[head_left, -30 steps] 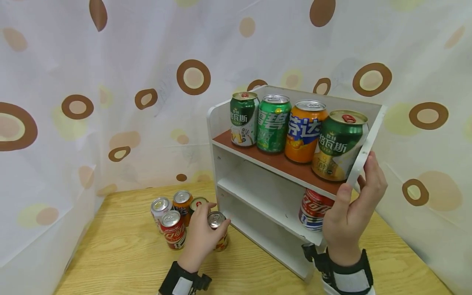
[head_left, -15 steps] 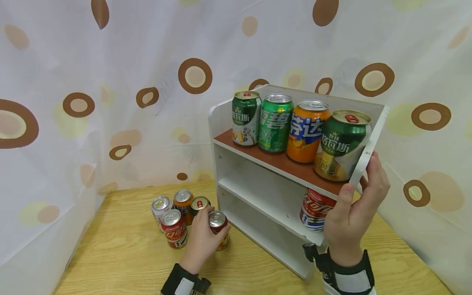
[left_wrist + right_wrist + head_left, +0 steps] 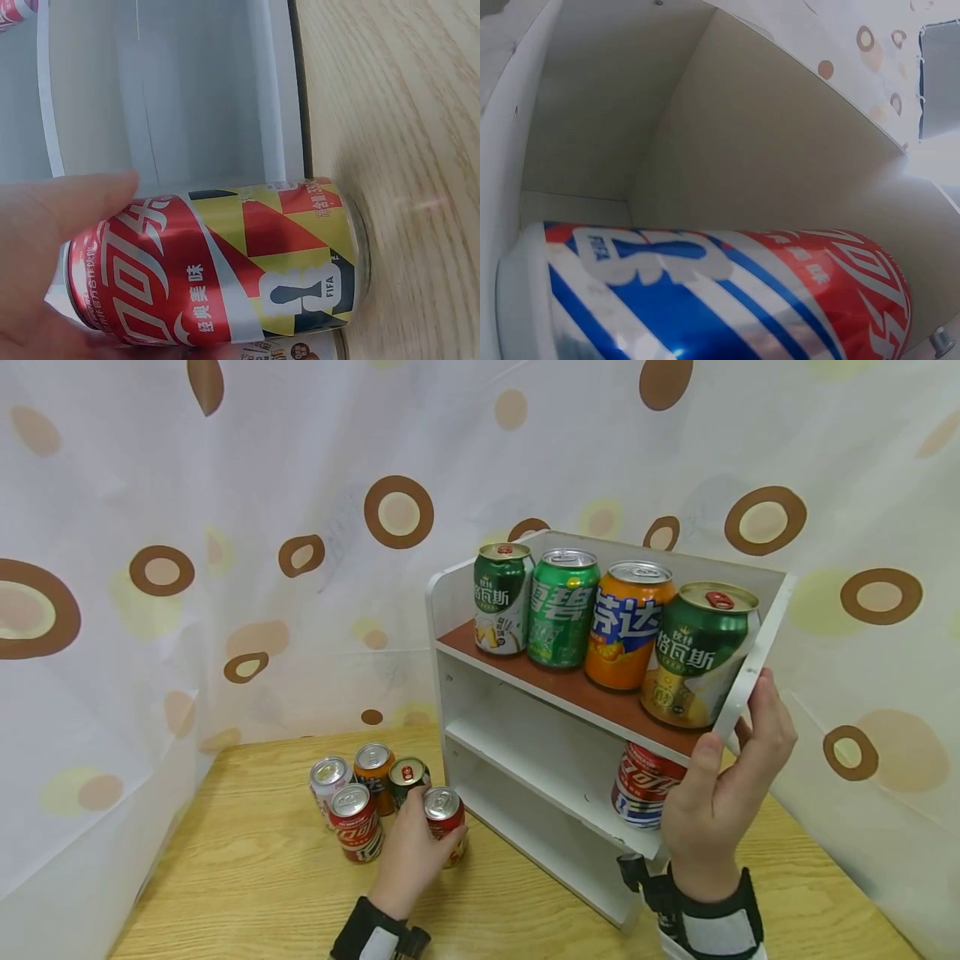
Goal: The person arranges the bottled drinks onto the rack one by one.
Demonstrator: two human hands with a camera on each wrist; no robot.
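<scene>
My left hand holds a red cola can standing on the table, thumb on the near side and fingers partly hidden behind it. In the left wrist view this cola can shows a yellow, red and black pattern near its base. My right hand grips the right side panel of a white shelf unit, its thumb in front. On the middle level, close to that hand, stands another cola can; the right wrist view shows its blue and white stripes.
Beside my left hand are a red cola can, a pale can, an orange can and a green can. The top shelf carries a white-green can, a green can, an orange can and a green-gold can.
The fingers of my left hand have come lower and closer around the cola can. My right hand keeps its place on the shelf unit; the head view has shifted slightly.
</scene>
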